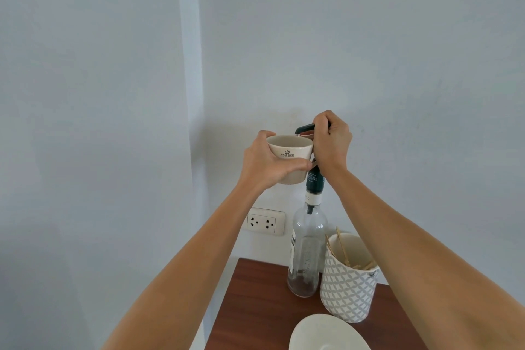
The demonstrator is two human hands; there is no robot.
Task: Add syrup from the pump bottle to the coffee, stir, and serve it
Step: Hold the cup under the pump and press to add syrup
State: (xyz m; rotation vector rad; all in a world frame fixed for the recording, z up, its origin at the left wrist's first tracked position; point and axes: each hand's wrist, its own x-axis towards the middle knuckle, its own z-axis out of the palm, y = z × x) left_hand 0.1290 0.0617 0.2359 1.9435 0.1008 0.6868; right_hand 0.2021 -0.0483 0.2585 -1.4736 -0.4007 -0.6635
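Pale grey-blue wall, plain, filling most of the view; wall socket [265, 221] low at centre.

Desk [255, 307]: dark reddish wood, at 6 o'clock, only its near corner showing.

Pump bottle [306, 253]: clear glass, upright on the desk, a shallow layer of brown syrup at the base. Dark pump head [305, 128] at the top, spout pointing toward 9 o'clock.

Cup [289, 158]: cream, printed crest, raised off the desk just at 9 o'clock of the pump, rim under the spout.

Left hand [270, 163]: closed round the cup's body.

Right hand [331, 142]: closed over the pump head from above.

Patterned pot [348, 278]: at 3 o'clock of the bottle, touching or nearly so, holding wooden stirrers [342, 247].

Saucer [326, 332]: white, at 6 o'clock, cut by the frame edge.

Handling note: keep the cup level with its mouth squarely beneath the spout tip, and press straight down so the tall bottle does not tip; with so little syrup, expect a weak or sputtering stroke.

Not determinable: the coffee level inside the cup, whether syrup is flowing, how far the pump is depressed, and most of the bottle's label.
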